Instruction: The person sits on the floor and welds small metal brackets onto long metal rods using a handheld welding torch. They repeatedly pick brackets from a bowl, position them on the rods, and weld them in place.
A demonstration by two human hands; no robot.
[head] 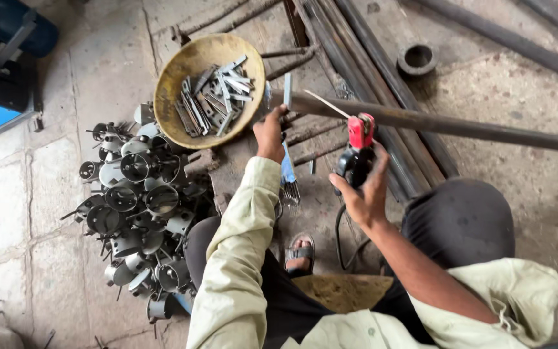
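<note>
The left hand is closed round the end of a long rusty steel pipe lying across the floor bars. The right hand grips a black-and-red electrode holder, its thin rod touching the pipe beside a yellow bowl of flat metal strips

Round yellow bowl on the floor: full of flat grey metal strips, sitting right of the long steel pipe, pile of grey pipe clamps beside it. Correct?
Not quite. In the head view the round yellow bowl does hold flat grey metal strips, and the pile of grey pipe clamps lies beside it. But the bowl sits left of the long steel pipe, near the pipe's end, where the left hand is.
</note>
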